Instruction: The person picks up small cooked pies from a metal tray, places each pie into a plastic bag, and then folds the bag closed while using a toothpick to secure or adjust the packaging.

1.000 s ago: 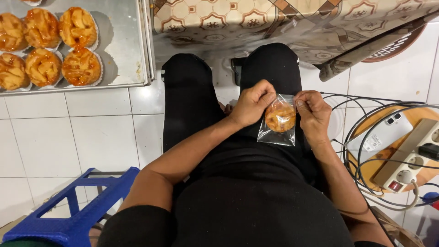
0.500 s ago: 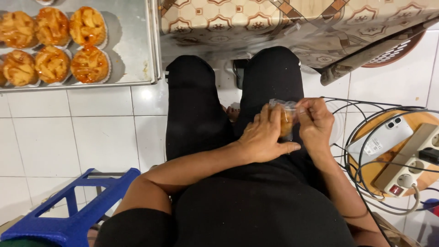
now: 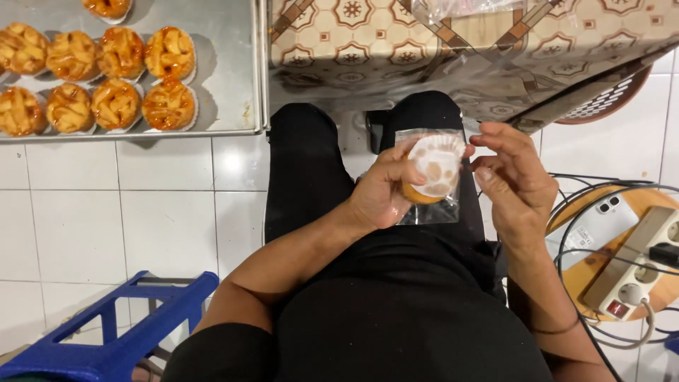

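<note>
My left hand (image 3: pixel 385 194) grips a small clear plastic bag (image 3: pixel 433 212) with one pastry (image 3: pixel 431 173) inside; the pastry's white paper cup bottom faces me. My right hand (image 3: pixel 515 180) hovers just right of the bag, its thumb and fingers curled near the bag's top corner; whether they touch it I cannot tell. Both hands sit above my lap in black trousers.
A metal tray (image 3: pixel 226 78) with several golden pastries (image 3: pixel 117 102) in paper cups lies on the tiled floor at upper left. A patterned tabletop (image 3: pixel 438 42) is ahead. A blue plastic stool (image 3: pixel 106 332) stands lower left. A phone (image 3: pixel 590 226) and power strip (image 3: pixel 640 262) rest on a round stand at right.
The bagged pastry has been turned over, so its white paper bottom now faces up. My left hand now holds it alone while my right hand has drawn slightly away.
</note>
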